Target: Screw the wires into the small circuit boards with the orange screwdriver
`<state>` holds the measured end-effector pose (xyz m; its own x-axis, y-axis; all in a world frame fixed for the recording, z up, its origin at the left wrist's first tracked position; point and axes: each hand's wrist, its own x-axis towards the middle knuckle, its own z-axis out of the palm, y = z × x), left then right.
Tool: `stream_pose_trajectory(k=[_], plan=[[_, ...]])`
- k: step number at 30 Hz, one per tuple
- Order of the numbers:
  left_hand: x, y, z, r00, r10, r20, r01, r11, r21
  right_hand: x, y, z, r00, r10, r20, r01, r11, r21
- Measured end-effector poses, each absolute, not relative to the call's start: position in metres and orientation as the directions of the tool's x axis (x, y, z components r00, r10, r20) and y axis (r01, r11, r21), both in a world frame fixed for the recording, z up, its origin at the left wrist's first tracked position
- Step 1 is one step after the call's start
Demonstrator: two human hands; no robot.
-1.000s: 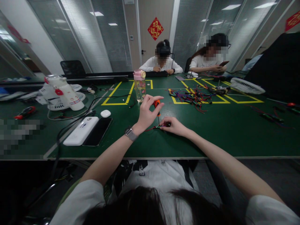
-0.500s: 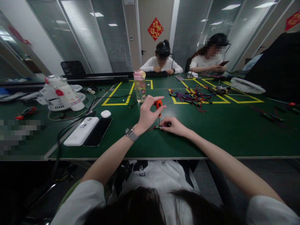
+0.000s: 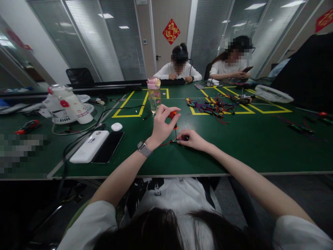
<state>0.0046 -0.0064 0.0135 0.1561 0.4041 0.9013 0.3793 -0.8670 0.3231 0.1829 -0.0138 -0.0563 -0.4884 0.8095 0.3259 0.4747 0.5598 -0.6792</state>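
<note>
My left hand (image 3: 160, 125) pinches the orange handle of a small screwdriver (image 3: 173, 116), held upright with its thin shaft pointing down onto a small circuit board (image 3: 177, 140) with red wires on the green table (image 3: 234, 146). My right hand (image 3: 194, 139) lies flat on the table and presses the board's right end with its fingertips. A watch sits on my left wrist.
A white power bank (image 3: 90, 146) and a black phone (image 3: 108, 146) lie to the left, with a white mouse (image 3: 117, 126) behind. A pink-lidded bottle (image 3: 154, 94) stands beyond my hands. A pile of wired boards (image 3: 212, 107) lies at the right. Two people sit at the far side.
My left fingers have shifted on the screwdriver handle, the thumb and forefinger closing round it again. My right hand and the board have stayed put.
</note>
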Motion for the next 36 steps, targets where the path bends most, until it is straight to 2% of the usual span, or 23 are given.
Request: stream_pose_trajectory(k=[9, 18, 26, 36], plan=[[0.0030, -0.0052, 0.0116, 0.294, 0.410, 0.863, 0.285, -0.900, 0.331, 0.1831, -0.0135, -0.0567, -0.495, 0.803, 0.331, 0.475, 0.569, -0.671], [0.0048, -0.0044, 0.0100, 0.160, 0.414, 0.896, 0.378, -0.864, 0.332, 0.1831, -0.0132, -0.0584, -0.491, 0.805, 0.333, 0.471, 0.567, -0.676], [0.0040, -0.0078, 0.0112, 0.317, 0.416, 0.852, 0.226, -0.906, 0.358, 0.1825, -0.0135, -0.0576, -0.489, 0.811, 0.323, 0.466, 0.555, -0.689], [0.0056, -0.0061, 0.0116, 0.194, 0.432, 0.880, 0.334, -0.873, 0.355, 0.1828, -0.0145, -0.0568, -0.485, 0.808, 0.334, 0.466, 0.562, -0.684]])
